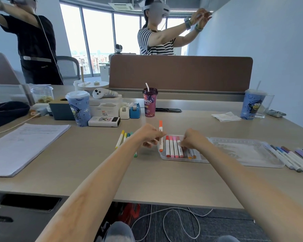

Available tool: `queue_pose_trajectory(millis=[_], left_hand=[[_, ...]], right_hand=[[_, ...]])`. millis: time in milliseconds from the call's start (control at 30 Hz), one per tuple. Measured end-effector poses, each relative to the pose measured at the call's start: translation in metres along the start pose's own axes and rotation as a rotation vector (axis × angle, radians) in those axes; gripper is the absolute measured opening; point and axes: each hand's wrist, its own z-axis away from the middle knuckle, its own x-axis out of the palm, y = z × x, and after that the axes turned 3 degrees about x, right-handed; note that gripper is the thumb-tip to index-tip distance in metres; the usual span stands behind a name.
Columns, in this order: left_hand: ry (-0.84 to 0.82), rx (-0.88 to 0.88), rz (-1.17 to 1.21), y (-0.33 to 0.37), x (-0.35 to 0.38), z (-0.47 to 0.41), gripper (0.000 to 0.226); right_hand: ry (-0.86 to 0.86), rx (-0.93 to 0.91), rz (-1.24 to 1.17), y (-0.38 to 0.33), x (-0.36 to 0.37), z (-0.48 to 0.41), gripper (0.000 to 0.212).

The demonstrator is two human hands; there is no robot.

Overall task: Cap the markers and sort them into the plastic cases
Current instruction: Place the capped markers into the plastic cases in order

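A beige surface [94,163] carries two clear plastic cases side by side. The right case [248,154] holds no markers. The left case [182,160] holds a row of capped red and pink markers [172,147]. Blue and purple markers [290,156] lie in a fan just right of the cases, and yellow and green markers [120,138] lie left of them. The right hand [193,139] rests curled on the row; whether its fingers grip one cannot be told. The left hand [148,135] pinches a capped orange marker [161,137], held steeply, its lower end at the left case's left edge.
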Motion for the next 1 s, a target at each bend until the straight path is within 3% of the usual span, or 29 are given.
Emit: queue_pose_trajectory(millis=[500,567,1000], left_hand=[[-0.009,-0.004,-0.075,0.007,0.013,-0.008,0.028],[-0.009,0.001,-0.075,0.007,0.015,-0.009,0.028],[0.003,0.018,-0.106,0.009,0.019,-0.013,0.033]], right_hand=[[-0.069,0.041,-0.102,0.0,-0.009,-0.001,0.015],[-0.079,0.041,-0.128,0.001,-0.01,-0.002,0.022],[-0.011,0.042,-0.146,0.006,-0.002,-0.007,0.02]])
